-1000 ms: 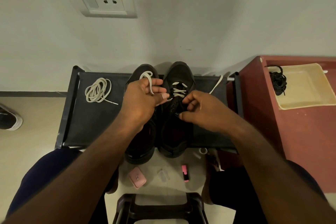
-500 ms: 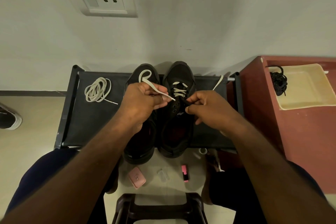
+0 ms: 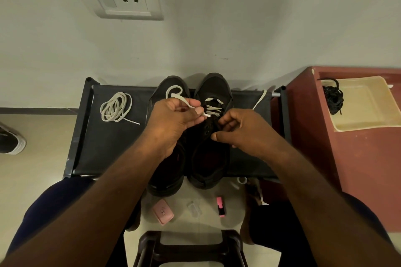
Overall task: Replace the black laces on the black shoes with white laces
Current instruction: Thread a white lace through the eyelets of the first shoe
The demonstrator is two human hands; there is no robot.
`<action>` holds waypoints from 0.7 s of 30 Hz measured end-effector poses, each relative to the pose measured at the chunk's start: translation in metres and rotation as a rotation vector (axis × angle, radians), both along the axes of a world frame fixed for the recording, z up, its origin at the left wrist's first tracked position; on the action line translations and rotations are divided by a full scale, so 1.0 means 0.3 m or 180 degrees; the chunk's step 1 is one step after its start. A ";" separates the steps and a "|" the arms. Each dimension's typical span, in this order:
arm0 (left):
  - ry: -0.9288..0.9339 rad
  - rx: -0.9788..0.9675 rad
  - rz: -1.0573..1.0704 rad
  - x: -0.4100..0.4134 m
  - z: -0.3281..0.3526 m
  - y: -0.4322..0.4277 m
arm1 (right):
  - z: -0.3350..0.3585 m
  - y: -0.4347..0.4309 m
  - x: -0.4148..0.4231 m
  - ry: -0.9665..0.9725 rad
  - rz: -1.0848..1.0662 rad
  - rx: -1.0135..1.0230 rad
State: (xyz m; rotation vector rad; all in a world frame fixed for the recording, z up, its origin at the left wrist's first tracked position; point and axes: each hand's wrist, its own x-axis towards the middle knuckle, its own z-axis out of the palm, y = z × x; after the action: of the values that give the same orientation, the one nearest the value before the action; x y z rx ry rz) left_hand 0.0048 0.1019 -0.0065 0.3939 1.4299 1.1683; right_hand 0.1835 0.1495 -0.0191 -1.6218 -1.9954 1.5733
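**Two hands threading a white lace into a black shoe**

The left hand (image 3: 171, 123) pinches a flat white lace (image 3: 184, 102) between thumb and fingertips. The lace's tip pokes out toward the right-hand shoe (image 3: 213, 84), and its slack loops over the toe of the left-hand shoe (image 3: 161, 97).

The right hand (image 3: 245, 134) curls its fingers down onto the right-hand shoe's eyelets, thumb out to the side. Its knuckles hide the fingertips, so I cannot tell whether it grips anything.

A few white crossings show near that shoe's toe. The eyelets below them are dark and hard to make out. The hands and forearms cover much of both shoes.

The shoes stand side by side, toes to the wall, on a black rack (image 3: 108, 147). A coiled spare lace (image 3: 116, 106) lies on the rack to the left, apart from them.

To the right, a bundle of black laces (image 3: 333, 99) sits at the edge of a cream tray (image 3: 368, 112) on a red-brown cabinet (image 3: 358, 169).

On the floor, a pink case (image 3: 162, 211) looks blurred. Another shoe (image 3: 10, 141) is cut off at the left edge.
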 end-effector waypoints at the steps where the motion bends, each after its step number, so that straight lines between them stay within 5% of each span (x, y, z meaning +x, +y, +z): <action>1: 0.0164 0.0006 -0.0018 -0.001 -0.006 -0.001 | -0.001 0.000 0.000 -0.0005 0.0008 -0.0012; 10: 0.1419 -0.0039 -0.0337 -0.019 -0.023 0.000 | 0.001 0.005 0.007 0.0004 -0.0054 0.0018; 21: 0.1605 0.0074 -0.0590 0.002 -0.035 0.003 | 0.016 0.012 0.012 0.0190 -0.0265 -0.0415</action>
State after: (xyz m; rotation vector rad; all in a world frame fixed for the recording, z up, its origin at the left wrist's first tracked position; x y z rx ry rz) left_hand 0.0054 0.1027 -0.0168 0.8645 1.7657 0.9725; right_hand 0.1873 0.1530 -0.0142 -1.6585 -1.8062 1.7320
